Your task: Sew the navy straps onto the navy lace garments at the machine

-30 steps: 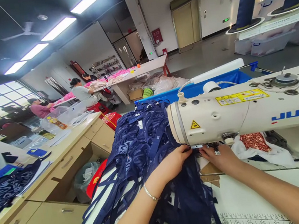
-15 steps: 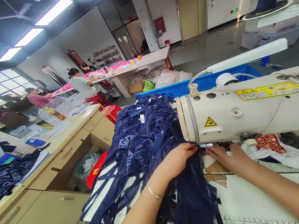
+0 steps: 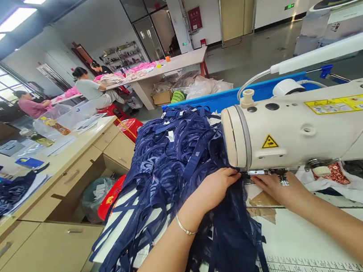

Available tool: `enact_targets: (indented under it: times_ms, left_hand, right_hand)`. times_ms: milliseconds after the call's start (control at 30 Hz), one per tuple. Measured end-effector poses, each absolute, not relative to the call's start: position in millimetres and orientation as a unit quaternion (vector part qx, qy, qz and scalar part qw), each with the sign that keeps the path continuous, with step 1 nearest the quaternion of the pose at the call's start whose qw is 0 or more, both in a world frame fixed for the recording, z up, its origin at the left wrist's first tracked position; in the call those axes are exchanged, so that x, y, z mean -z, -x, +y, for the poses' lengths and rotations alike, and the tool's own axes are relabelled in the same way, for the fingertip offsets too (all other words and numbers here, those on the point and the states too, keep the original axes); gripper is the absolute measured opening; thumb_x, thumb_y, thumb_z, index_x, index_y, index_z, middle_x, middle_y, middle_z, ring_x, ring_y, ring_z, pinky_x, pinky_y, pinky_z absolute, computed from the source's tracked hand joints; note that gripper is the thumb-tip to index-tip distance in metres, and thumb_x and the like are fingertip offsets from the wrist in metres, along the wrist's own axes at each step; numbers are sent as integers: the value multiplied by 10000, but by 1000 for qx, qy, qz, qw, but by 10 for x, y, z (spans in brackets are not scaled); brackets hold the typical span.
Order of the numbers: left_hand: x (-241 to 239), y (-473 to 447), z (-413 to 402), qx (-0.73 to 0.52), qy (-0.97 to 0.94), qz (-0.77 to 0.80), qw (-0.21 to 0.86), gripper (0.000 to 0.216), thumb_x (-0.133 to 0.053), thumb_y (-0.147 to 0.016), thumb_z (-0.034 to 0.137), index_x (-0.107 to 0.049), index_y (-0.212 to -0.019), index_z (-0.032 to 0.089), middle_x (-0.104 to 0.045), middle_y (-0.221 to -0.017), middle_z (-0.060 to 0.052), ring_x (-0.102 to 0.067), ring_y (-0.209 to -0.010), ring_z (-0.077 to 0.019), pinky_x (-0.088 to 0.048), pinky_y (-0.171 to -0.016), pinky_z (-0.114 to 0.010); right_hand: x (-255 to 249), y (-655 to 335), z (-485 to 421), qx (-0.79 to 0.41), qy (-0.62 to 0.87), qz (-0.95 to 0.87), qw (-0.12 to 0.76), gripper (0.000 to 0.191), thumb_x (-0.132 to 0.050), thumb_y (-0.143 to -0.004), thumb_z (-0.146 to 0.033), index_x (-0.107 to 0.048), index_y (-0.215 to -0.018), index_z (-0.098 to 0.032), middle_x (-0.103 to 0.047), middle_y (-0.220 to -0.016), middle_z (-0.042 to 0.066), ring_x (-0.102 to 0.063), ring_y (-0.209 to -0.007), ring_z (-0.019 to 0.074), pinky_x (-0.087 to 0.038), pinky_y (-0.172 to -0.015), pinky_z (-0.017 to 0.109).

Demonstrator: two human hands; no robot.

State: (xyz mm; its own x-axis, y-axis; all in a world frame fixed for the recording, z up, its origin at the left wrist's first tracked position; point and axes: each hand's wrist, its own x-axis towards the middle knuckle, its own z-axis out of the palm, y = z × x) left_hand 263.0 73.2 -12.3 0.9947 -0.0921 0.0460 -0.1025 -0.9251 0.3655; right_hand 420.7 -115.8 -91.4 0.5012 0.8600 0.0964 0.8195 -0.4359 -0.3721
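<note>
The sewing machine (image 3: 291,149) occupies the right side, its white arm extending left over the worktable (image 3: 320,233), which carries a printed ruler scale (image 3: 307,264) at the near edge. A pile of navy garments (image 3: 169,169) lies to the left of the machine head, with straps hanging toward the near left and dark fabric continuing beneath the left wrist. The left hand (image 3: 214,190) is positioned at the fabric, palm down, fingers close together and tips directed right, at the lower edge of the machine head; whether the tips pinch the cloth cannot be determined. The right hand (image 3: 285,189) is located under the machine arm, fingers directed left toward the left fingertips and nearly meeting them; its fingers are partly concealed, so their opening and hold cannot be determined. A bracelet (image 3: 183,226) encircles the left wrist. To the right of the right hand, a white cloth (image 3: 354,188) lies beneath the arm. A blue bin (image 3: 210,100) stands behind the machine; a wooden desk (image 3: 78,148) stands at left.
</note>
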Motion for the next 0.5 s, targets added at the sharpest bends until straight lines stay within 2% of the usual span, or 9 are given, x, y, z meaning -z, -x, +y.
enact_targets:
  times_ms: [133, 300, 400, 500]
  left_hand:
    - [108, -2621, 711, -14, -982, -39, 182, 503, -367, -991, 13, -595, -1407, 177, -585, -1461, -63, -548, -1344, -203, -439, -1157, -321]
    - [73, -2615, 673, -41, -982, -40, 179, 444, -399, -1024, 89, -618, -1389, 217, -646, -1390, -56, -526, -1355, -202, -419, -1176, -350]
    - [76, -2620, 685, -48, -980, -48, 188, 469, -403, -1009, 69, -611, -1402, 218, -648, -1390, -65, -481, -1400, -201, -397, -1197, -362]
    - [97, -2627, 715, -42, -979, -53, 192, 522, -390, -981, 16, -600, -1410, 226, -628, -1419, -47, -453, -1431, -193, -383, -1211, -357]
  right_hand:
    - [748, -4171, -1137, -23, 838, -535, 103, 520, -236, -1049, -363, -711, -1251, -295, -696, -1274, 95, -580, -1245, 360, -444, -1060, 573]
    - [451, -4100, -1111, -34, 844, -534, 32, 521, -257, -1046, -315, -643, -1378, -208, -674, -1306, 154, -619, -1183, 426, -504, -957, 596]
    - [427, -4100, -1117, -36, 837, -545, 34, 483, -300, -1036, -264, -670, -1343, -214, -663, -1325, 149, -637, -1168, 425, -521, -941, 602]
    - [585, -4147, -1130, 27, 821, -566, 73, 447, -331, -1038, -256, -723, -1248, -218, -707, -1233, 163, -685, -1078, 401, -553, -882, 582]
